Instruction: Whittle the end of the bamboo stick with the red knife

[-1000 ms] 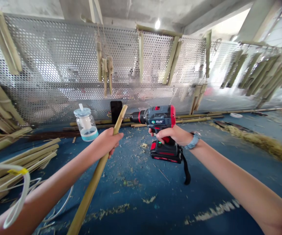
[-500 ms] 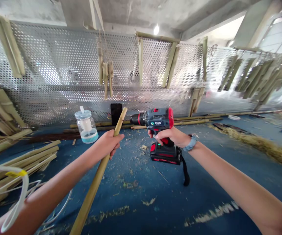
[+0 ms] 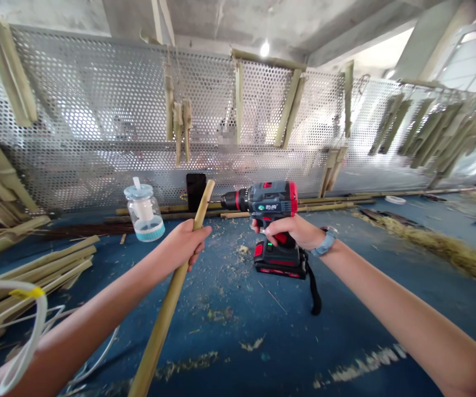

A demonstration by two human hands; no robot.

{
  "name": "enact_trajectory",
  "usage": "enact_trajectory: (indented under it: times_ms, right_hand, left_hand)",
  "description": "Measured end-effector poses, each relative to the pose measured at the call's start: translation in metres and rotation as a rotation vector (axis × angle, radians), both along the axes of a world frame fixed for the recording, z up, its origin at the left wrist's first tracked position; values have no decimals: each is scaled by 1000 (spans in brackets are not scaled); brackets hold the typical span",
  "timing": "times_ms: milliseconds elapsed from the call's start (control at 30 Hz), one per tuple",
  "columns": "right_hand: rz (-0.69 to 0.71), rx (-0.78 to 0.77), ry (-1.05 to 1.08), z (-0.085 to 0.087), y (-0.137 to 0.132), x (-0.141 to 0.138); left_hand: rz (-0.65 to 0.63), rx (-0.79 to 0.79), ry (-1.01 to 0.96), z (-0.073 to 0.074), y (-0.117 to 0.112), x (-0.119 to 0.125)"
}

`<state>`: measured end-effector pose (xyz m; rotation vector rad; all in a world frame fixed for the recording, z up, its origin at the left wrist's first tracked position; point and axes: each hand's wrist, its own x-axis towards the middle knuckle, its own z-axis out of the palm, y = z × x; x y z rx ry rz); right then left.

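A long bamboo strip (image 3: 167, 309) slants up from the lower edge, and my left hand (image 3: 188, 245) is wrapped round it near its upper end. My right hand (image 3: 285, 229) grips the handle of a black, grey and red cordless drill (image 3: 268, 199), one finger at the trigger. The drill lies level and points left. Its thin bit meets the side of the strip a little above my left hand; how deep it sits I cannot tell. From the battery base a black strap hangs down.
On the blue table (image 3: 229, 342) lie shavings. A clear lidded jar (image 3: 144, 214) and a dark phone (image 3: 196, 192) stand beyond my left hand. Bamboo pieces (image 3: 43, 267) and white tubing (image 3: 41, 320) lie left. Behind rises a perforated metal panel (image 3: 117, 110) hung with bamboo; fibre (image 3: 428, 237) lies right.
The drill has shifted slightly to the right relative to the strip's tip. The strip's lower part has swung a little right. Both hands keep their grips.
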<state>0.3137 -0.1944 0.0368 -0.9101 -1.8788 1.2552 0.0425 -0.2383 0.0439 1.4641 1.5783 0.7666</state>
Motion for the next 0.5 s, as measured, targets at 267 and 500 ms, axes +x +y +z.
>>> enact_trajectory:
  times_ms: [267, 500]
  right_hand:
    - [-9, -9, -2, -1, 1, 0]
    - [-26, -36, 24, -4, 2, 0]
  left_hand:
    - [1, -8, -4, -2, 4, -1]
    - [3, -4, -26, 1, -2, 2]
